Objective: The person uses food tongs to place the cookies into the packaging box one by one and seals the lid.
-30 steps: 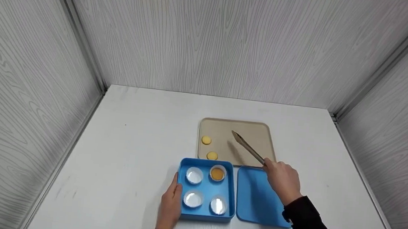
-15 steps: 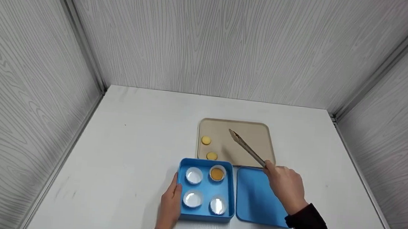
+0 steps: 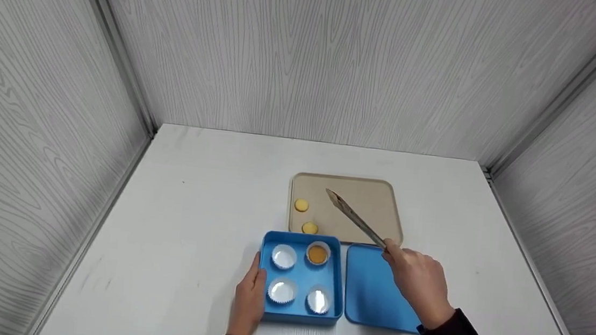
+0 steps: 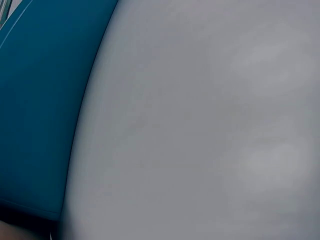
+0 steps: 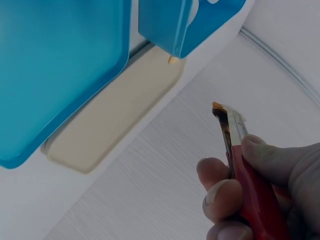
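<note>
My right hand [image 3: 418,279] grips metal tongs [image 3: 353,215], with red on the handle in the right wrist view. Their tips hang over the beige tray [image 3: 368,192], and an orange-brown patch shows at the tip end. Two round yellow cookies [image 3: 301,205] lie along the tray's left side. My left hand [image 3: 248,301] lies against the left wall of a blue box [image 3: 301,277], its fingers extended along that side. Inside the box stand several white paper cups [image 3: 283,256]. The back right cup [image 3: 318,253] contains an orange-brown disc.
A flat blue lid [image 3: 382,288] lies right of the box, partly under my right forearm in the head view. The box's back edge stands right at the tray's front. Grey wood-grain panels [image 3: 329,57] enclose the white table [image 3: 208,208] at the back and sides.
The tongs' tips have shifted left over the tray, while my right hand has come slightly down and right. My left hand, the box and the cookies stay where they were.
</note>
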Demonstrator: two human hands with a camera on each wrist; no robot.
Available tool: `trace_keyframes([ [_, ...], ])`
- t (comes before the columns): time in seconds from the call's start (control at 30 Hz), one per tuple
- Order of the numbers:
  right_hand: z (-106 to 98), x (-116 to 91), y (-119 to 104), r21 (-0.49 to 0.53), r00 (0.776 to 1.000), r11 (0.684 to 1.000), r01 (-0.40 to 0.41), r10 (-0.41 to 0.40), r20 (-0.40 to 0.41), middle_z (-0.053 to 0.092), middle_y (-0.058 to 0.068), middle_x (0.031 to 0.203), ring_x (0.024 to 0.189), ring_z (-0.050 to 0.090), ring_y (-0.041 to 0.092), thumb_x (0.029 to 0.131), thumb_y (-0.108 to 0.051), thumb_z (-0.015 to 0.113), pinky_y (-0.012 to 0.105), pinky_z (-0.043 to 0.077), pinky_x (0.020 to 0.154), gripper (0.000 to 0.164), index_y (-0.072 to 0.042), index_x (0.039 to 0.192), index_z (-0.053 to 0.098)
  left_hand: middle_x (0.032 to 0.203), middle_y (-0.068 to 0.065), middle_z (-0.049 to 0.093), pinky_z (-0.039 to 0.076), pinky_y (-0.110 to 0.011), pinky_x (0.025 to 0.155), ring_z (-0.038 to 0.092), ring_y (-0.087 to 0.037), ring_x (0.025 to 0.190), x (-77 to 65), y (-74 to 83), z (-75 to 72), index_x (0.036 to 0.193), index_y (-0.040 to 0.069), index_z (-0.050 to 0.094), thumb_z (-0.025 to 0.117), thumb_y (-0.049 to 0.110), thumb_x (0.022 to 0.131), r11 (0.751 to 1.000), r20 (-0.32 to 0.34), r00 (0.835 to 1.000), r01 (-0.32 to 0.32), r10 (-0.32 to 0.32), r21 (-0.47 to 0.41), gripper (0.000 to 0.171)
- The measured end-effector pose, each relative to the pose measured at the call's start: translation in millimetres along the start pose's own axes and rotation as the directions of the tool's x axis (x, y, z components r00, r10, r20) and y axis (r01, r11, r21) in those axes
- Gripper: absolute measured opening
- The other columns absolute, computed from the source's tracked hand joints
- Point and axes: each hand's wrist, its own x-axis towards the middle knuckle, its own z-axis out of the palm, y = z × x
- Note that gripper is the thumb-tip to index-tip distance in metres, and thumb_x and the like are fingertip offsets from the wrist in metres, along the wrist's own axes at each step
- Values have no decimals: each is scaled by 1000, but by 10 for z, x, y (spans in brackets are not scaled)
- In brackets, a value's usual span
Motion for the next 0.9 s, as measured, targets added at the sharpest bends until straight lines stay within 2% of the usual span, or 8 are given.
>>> trace_keyframes([
  [0.17, -30, -31, -39, -10, 999, 999, 31, -31, -30, 70, 6, 67, 47, 60, 18, 81, -10, 86, 25, 40, 38, 29, -7, 106, 72, 166, -7, 31, 25, -52, 124, 25, -29, 154, -7, 10, -2, 162, 9, 29, 39, 30, 112, 1000, -1, 1000, -3, 3, 11, 56],
  [0.3, -58, -62, -76, -18, 996, 997, 76, -77, -47, 66, 3, 62, 42, 50, 12, 80, -12, 87, 20, 31, 37, 30, -8, 106, 72, 165, -7, 33, 26, -51, 124, 27, -29, 154, -12, 4, -7, 162, 10, 30, 40, 32, 111, 1000, -6, 1000, -10, 10, 20, 56],
  [0.43, -84, -82, -125, -20, 994, 994, 103, -104, -42, 56, -1, 55, 41, 38, 7, 80, -14, 87, 17, 23, 38, 33, -7, 110, 74, 165, -6, 34, 26, -51, 124, 28, -28, 153, -17, -11, -10, 162, 11, 30, 40, 33, 111, 1000, -12, 1000, -20, 20, 19, 56],
  [0.67, -102, -100, -215, -14, 992, 993, 121, -121, -24, 57, -2, 56, 43, 42, 7, 82, -16, 85, 16, 26, 39, 30, -8, 109, 75, 165, -6, 33, 25, -51, 124, 27, -29, 154, -4, -9, -11, 162, 10, 30, 39, 33, 111, 999, -8, 1000, -26, 26, 29, 56],
  [0.9, -114, -113, -273, -18, 992, 992, 129, -129, -5, 53, -3, 54, 42, 33, 3, 83, -18, 85, 15, 22, 40, 29, -9, 109, 76, 166, -6, 31, 25, -52, 124, 26, -29, 154, -4, -12, -13, 162, 10, 29, 39, 33, 111, 999, -6, 1000, -23, 23, 37, 56],
])
